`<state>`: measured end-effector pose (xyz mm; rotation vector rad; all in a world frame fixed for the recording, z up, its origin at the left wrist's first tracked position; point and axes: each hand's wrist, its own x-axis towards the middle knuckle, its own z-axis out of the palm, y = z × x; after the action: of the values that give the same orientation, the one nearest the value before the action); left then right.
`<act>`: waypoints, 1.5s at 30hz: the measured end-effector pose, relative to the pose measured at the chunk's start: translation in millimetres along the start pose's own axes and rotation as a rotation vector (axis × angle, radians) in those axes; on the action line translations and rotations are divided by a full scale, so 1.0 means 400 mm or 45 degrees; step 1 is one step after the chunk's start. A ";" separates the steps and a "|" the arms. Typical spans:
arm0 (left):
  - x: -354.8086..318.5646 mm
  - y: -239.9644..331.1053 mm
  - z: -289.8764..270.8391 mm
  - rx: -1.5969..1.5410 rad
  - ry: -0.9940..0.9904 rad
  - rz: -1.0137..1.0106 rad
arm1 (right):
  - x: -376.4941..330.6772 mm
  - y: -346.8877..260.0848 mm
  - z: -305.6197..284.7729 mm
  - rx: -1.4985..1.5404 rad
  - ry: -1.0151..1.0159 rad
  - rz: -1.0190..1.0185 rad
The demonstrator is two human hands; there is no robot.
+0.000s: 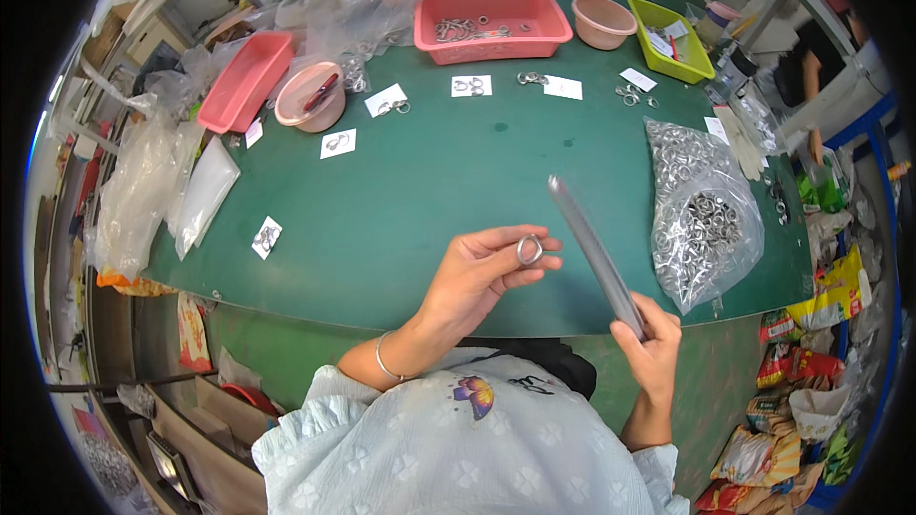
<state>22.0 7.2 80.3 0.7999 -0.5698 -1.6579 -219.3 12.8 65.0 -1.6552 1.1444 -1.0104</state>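
Observation:
My left hand point(477, 272) pinches a silver metal ring point(530, 249) between thumb and fingertips, above the near part of the green table. The ring's open middle shows. To its right, my right hand point(653, 336) is closed around the lower end of a long grey tapered metal rod point(598, 256). The rod slants up and to the left, its narrow tip pointing away from me. Ring and rod are apart. Right of the rod lies a clear plastic bag point(706, 215) full of similar metal rings, its mouth toward me.
White cards point(338, 143) with small groups of rings lie in an arc across the green table point(429, 172). Behind stand a pink tub point(491, 52) holding rings, a round pink bowl point(603, 23) and a green basket point(672, 64). Another pink tub point(243, 86) and clear bags sit left.

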 end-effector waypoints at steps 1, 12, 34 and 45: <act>0.003 0.003 -0.008 0.015 0.011 0.039 | -0.004 -0.003 -0.007 -0.091 -0.023 -0.038; 0.002 -0.019 -0.013 0.051 0.011 0.244 | -0.005 -0.018 -0.035 -0.472 -0.086 -0.173; 0.005 -0.056 0.017 0.292 -0.337 -0.098 | -0.008 -0.049 0.024 -0.600 -0.011 -0.349; 0.018 -0.086 -0.015 0.408 -0.426 0.097 | -0.011 -0.055 0.025 -0.614 -0.009 -0.365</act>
<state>3.8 8.6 49.6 0.7195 -1.1079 -1.6622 -205.2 23.5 82.0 -2.2539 1.2357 -0.9462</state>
